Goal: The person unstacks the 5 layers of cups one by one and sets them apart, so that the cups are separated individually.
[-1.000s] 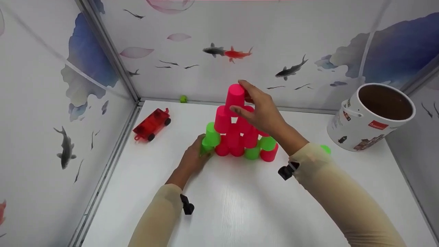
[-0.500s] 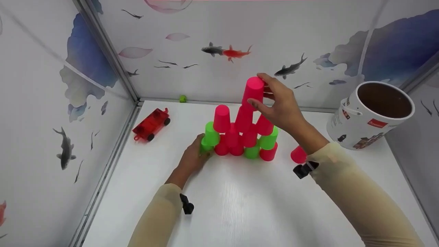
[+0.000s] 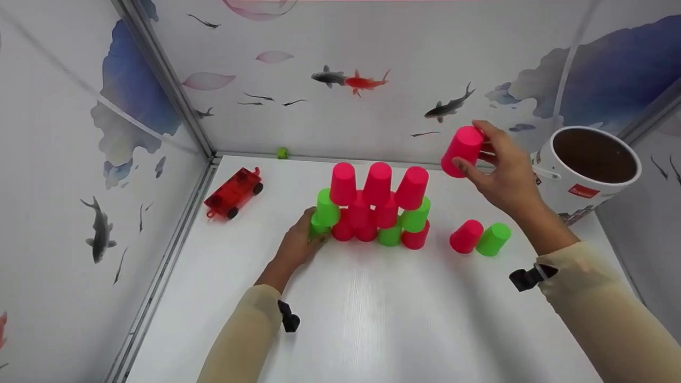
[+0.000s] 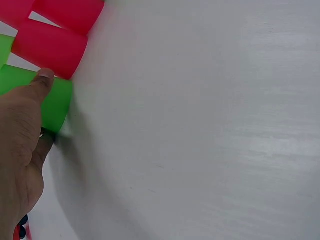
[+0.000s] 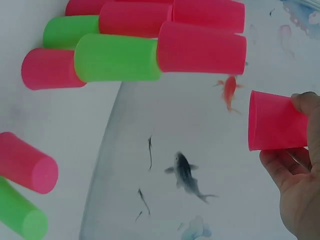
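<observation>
Upside-down pink and green cups stand stacked in three rows on the white table; three pink cups, the middle one (image 3: 377, 183) among them, form the top row. My left hand (image 3: 299, 242) grips the green cup (image 4: 57, 102) at the left end of the bottom row, thumb on its near side. To the right of the stack, my right hand (image 3: 505, 170) holds a pink cup (image 3: 462, 151) up in the air, pinched between thumb and fingers. In the right wrist view this pink cup (image 5: 277, 121) is apart from the stack.
A loose pink cup (image 3: 466, 236) and a green cup (image 3: 493, 239) stand side by side right of the stack. A white bucket (image 3: 596, 183) is at the back right, partly behind the right hand. A red toy wagon (image 3: 234, 193) stands at the left, with printed walls around.
My right hand has carried the pink cup from over the top of the stack to the right, away from it. The left hand stays at its green cup.
</observation>
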Action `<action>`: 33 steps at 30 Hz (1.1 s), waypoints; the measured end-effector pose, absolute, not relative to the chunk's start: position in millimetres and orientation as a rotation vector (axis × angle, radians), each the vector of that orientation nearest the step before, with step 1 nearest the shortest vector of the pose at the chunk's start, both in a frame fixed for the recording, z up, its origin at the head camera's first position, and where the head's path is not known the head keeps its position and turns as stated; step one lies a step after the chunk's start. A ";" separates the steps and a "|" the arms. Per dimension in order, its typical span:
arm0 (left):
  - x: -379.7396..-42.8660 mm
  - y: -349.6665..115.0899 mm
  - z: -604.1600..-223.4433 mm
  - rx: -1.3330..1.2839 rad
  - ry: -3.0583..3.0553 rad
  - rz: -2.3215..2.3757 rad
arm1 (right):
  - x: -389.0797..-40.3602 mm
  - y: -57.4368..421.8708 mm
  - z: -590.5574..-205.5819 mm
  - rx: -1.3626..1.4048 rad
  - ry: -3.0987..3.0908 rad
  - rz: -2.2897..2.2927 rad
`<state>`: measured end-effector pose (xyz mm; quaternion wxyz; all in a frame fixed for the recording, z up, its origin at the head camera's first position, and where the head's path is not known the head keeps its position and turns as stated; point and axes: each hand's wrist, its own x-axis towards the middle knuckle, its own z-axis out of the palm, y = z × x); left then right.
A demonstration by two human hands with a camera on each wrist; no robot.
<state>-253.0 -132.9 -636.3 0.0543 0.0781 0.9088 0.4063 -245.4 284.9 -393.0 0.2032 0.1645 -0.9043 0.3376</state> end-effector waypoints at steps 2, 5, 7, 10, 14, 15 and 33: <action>-252.6 -133.2 -636.7 0.232 2.762 1.228 | -241.5 298.5 -399.1 0.407 -2.537 0.952; -251.3 -133.2 -636.9 0.233 2.769 1.217 | -236.9 319.1 -413.0 0.330 -2.545 0.946; -250.4 -133.5 -637.4 0.243 2.775 1.207 | -233.7 333.1 -424.2 0.271 -2.555 0.945; -249.5 -133.6 -638.1 0.244 2.774 1.206 | -228.1 354.0 -441.3 0.179 -2.570 0.950; -248.7 -133.5 -638.4 0.217 2.761 1.206 | -220.9 379.8 -460.7 0.071 -2.587 0.954; -248.5 -133.6 -638.4 0.212 2.759 1.210 | -219.4 385.7 -464.8 0.049 -2.593 0.953; -252.1 -133.4 -635.7 0.233 2.769 1.244 | -190.4 437.2 -562.3 -0.370 -2.858 1.046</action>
